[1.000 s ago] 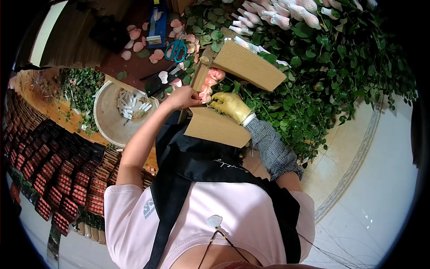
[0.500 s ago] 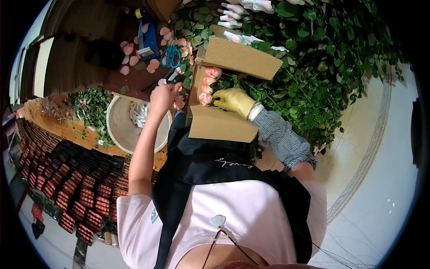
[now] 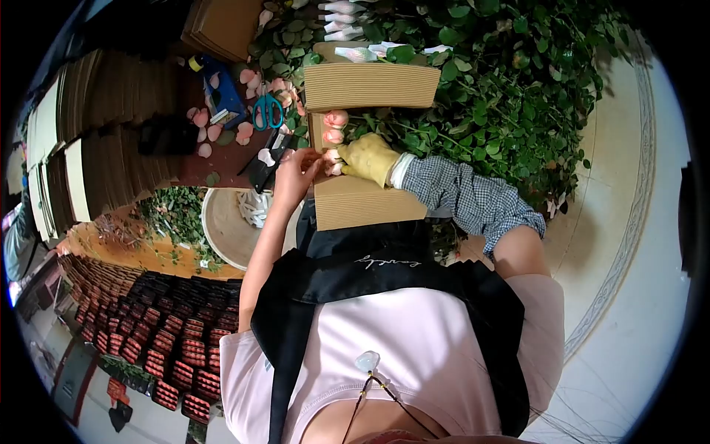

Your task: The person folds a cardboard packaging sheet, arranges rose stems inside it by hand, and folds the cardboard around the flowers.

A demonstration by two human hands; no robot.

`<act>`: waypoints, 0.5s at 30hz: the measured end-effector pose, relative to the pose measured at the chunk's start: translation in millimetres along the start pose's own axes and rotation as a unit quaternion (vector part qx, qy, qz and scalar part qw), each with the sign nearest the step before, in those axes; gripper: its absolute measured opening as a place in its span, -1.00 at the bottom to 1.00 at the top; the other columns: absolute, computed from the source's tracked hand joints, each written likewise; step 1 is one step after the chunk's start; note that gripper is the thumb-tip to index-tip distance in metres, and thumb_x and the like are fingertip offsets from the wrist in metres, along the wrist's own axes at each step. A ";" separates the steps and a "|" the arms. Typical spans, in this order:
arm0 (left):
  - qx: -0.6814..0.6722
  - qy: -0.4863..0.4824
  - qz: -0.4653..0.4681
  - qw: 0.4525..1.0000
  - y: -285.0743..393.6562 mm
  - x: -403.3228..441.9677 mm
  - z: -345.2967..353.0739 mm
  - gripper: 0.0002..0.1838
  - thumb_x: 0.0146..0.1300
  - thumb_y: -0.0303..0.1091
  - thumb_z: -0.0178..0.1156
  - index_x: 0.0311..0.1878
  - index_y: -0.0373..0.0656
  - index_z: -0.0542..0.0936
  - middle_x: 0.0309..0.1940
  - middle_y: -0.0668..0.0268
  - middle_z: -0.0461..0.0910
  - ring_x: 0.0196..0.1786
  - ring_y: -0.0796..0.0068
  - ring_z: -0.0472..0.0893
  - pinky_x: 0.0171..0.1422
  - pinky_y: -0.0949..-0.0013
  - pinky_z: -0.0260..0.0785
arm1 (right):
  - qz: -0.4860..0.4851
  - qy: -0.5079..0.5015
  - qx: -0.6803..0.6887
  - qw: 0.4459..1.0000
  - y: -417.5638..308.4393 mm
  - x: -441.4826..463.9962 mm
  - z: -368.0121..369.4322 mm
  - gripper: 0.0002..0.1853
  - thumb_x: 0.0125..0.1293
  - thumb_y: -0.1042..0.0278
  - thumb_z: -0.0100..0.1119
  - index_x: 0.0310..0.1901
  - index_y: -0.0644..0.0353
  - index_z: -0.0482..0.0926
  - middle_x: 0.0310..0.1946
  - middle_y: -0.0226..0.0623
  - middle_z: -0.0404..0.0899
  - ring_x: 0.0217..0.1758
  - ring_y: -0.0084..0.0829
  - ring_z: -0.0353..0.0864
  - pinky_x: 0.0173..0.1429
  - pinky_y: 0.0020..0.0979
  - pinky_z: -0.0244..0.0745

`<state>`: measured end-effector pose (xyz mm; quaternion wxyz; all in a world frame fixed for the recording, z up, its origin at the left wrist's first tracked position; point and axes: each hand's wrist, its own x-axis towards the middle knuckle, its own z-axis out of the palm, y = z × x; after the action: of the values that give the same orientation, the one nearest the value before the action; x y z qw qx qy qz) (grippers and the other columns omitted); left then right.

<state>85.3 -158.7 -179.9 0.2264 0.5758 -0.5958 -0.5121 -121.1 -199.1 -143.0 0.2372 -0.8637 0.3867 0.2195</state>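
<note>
Pink roses (image 3: 334,136) stand in a row inside a corrugated cardboard wrap, whose two flaps lie above (image 3: 372,86) and below (image 3: 364,204) them. My left hand (image 3: 297,172) is bare, with thumb and fingertips pinched at the outer edge of a lower rose (image 3: 331,157). My right hand (image 3: 372,160), in a yellow glove and a checked sleeve, comes from the right with its fingers curled against the same rose. The glove hides part of the flower and the stems below it.
Teal scissors (image 3: 268,111), a blue tool (image 3: 225,98), a black tool (image 3: 263,164) and loose petals lie on the dark red table (image 3: 194,172). A white bucket (image 3: 222,229) is at lower left. Leafy stems (image 3: 503,126) fill the right, cardboard stacks (image 3: 100,140) the left.
My left hand moved off the roses toward the table, then came back to them. My right hand now reaches further over the lower roses. The whole view has turned and shifted.
</note>
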 end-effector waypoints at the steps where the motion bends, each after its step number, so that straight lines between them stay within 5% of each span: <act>1: 0.130 0.037 0.061 0.989 12.9 0.7 -5.3 -0.74 0.21 -0.41 0.32 -0.04 -0.25 0.65 -0.23 0.17 0.64 -0.16 0.16 0.68 -0.06 0.26 0.53 | 0.003 0.003 0.002 1.000 0.9 -0.1 2.1 -0.64 0.35 0.08 0.07 -0.05 0.20 0.58 -0.30 -0.21 0.73 -0.23 -0.23 0.74 -0.19 -0.21 0.58; 3: 0.187 0.037 0.218 0.957 32.0 9.9 -11.1 -0.65 -0.04 -0.30 0.49 -0.15 -0.16 0.67 -0.19 0.23 0.53 -0.09 0.13 0.54 -0.01 0.15 0.44 | -0.017 0.020 0.004 1.000 4.1 0.6 1.6 -0.62 0.33 0.03 0.10 -0.06 0.18 0.59 -0.31 -0.20 0.73 -0.24 -0.17 0.73 -0.18 -0.15 0.58; 6: 0.233 -0.027 0.297 0.926 21.4 23.6 -1.5 -0.62 -0.09 -0.23 0.51 -0.18 -0.12 0.68 -0.23 0.26 0.49 -0.17 0.18 0.50 -0.05 0.17 0.41 | -0.016 0.030 0.096 0.995 16.6 -7.2 -11.8 -0.63 0.30 -0.02 0.16 -0.17 0.16 0.59 -0.41 -0.16 0.70 -0.31 -0.10 0.71 -0.19 -0.09 0.56; 9: 0.324 -0.061 0.274 0.903 25.9 17.7 -3.6 -0.65 0.00 -0.17 0.45 -0.15 -0.09 0.67 -0.11 0.31 0.48 -0.04 0.22 0.48 0.05 0.19 0.37 | 0.092 0.187 0.132 0.969 22.1 -8.6 -17.4 -0.69 0.31 0.01 0.16 -0.21 0.10 0.62 -0.43 -0.14 0.69 -0.32 -0.09 0.69 -0.21 -0.06 0.56; 15: 0.377 -0.062 0.312 0.870 27.0 21.7 -0.1 -0.64 0.06 -0.14 0.40 -0.11 -0.10 0.67 0.13 0.36 0.45 0.13 0.26 0.41 0.16 0.18 0.30 | 0.020 0.178 0.100 0.979 21.9 -0.7 0.6 -0.75 0.30 0.13 0.11 -0.20 0.10 0.65 -0.35 -0.17 0.72 -0.28 -0.12 0.72 -0.14 -0.07 0.56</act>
<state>68.1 -183.7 -163.3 0.1031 0.3685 -0.9050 -0.1858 -138.5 -211.2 -148.3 0.2453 -0.8528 0.4603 0.0270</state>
